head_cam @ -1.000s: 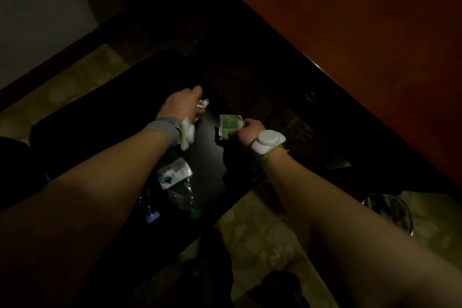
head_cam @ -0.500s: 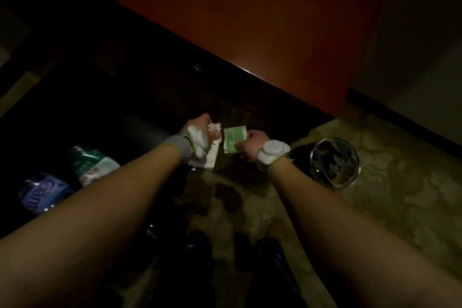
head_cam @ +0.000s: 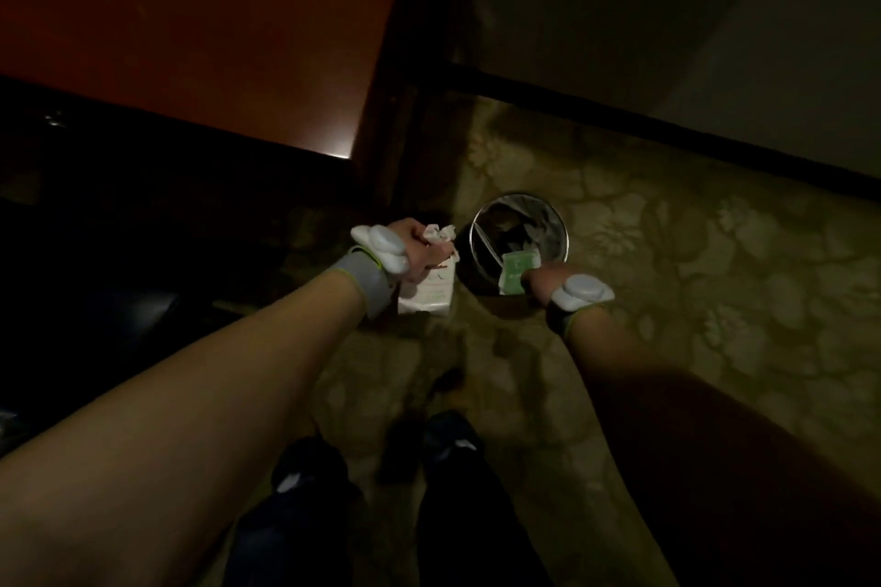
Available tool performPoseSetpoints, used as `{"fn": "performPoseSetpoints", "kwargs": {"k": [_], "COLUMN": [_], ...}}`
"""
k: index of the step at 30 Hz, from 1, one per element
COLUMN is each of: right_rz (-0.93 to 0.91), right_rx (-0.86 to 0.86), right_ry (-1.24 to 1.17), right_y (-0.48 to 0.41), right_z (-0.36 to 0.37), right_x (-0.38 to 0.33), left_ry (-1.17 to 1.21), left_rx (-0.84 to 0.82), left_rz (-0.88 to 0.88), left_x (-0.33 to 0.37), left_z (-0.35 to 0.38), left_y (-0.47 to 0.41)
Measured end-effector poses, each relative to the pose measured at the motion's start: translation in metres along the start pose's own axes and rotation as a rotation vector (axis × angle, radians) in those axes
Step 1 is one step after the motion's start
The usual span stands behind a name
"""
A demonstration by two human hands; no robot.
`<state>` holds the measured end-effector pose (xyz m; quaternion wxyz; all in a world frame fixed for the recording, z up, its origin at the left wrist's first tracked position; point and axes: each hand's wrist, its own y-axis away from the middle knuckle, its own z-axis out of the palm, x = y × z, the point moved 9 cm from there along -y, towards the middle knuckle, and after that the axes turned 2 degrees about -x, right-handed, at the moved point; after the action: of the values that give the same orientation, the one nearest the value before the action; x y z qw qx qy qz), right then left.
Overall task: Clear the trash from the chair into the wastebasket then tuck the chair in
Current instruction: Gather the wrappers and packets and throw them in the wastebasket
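Note:
My left hand (head_cam: 414, 248) grips a white paper packet (head_cam: 426, 296) together with a crumpled white wrapper (head_cam: 439, 234), held just left of the wastebasket. My right hand (head_cam: 543, 282) holds a green packet (head_cam: 516, 271) over the near rim of the round metal wastebasket (head_cam: 558, 224), which stands on the patterned floor and has trash inside. The black chair (head_cam: 119, 315) shows only as a dark seat edge at the left.
A red-brown desk top (head_cam: 190, 29) fills the upper left, its dark wooden side panel (head_cam: 395, 133) dropping right beside the wastebasket. A dark baseboard (head_cam: 667, 119) runs along the wall behind. My feet (head_cam: 448, 443) stand on the carpet below.
The view swung right, from the chair seat with bottles to the wastebasket. Both hands carried their trash over; the green packet now hangs over the wastebasket's rim.

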<state>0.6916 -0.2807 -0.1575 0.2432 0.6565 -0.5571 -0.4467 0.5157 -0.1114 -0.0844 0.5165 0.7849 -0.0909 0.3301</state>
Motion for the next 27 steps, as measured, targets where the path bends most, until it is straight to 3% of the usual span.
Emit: {"fn": "performPoseSetpoints", "kwargs": {"k": [5,9,16,20,27], "right_rz": [0.041,0.029,0.039,0.001,-0.116], "right_rx": [0.044,-0.025,-0.105,-0.287,-0.297], "right_ry": [-0.051,-0.154,-0.415,-0.609,-0.608], "right_y": [-0.043,-0.067,-0.036,-0.011,-0.006], "right_z": [-0.04,-0.044,-0.044,-0.037,-0.051], "right_x": [0.033,0.035,0.018,-0.006,-0.017], "left_ry": [0.022,-0.001,-0.149,-0.157,-0.326], "left_rx": [-0.054,-0.075,-0.067,-0.046,-0.095], "left_rz": [-0.028,-0.049,-0.066,-0.055,-0.012], "left_x": [0.033,0.046,0.055,0.06,0.078], "left_z": [0.052,0.077,0.09,0.104,0.131], "left_y": [-0.021,-0.031,-0.044,-0.046,-0.06]}}
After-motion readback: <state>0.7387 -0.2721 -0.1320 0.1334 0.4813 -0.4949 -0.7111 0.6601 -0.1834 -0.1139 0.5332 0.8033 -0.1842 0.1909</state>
